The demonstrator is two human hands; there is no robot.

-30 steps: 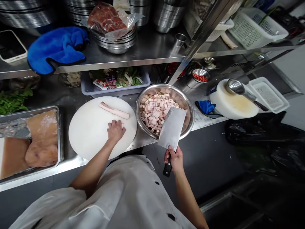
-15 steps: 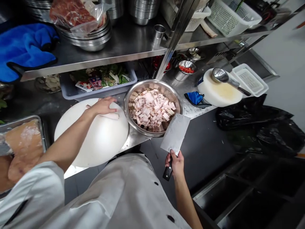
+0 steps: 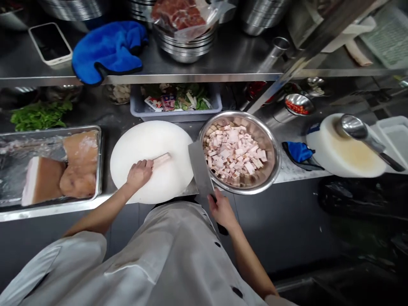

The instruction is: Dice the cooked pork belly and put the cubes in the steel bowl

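Note:
On the round white cutting board [image 3: 153,187], my left hand [image 3: 139,173] is closed over a pale strip of pork [image 3: 162,160], whose far end sticks out to the right. My right hand [image 3: 223,209] grips the handle of a cleaver [image 3: 200,168]. Its broad blade is raised between the board's right edge and a steel bowl [image 3: 274,161], overlapping the bowl's left rim from this view. Diced pork [image 3: 234,148] is heaped inside the bowl.
Left of the board, a metal tray [image 3: 99,161] holds large pieces of pork [image 3: 47,178]. Behind is a grey bin [image 3: 175,114] with vegetable scraps. A ladle [image 3: 353,126] rests on another white board [image 3: 338,157] at right. A steel shelf [image 3: 223,77] overhangs the counter.
The view has swung left, bringing the whole tray and a phone into sight. My left hand has closed on the pork strip. The cleaver has moved left, from the bowl's front right toward the board.

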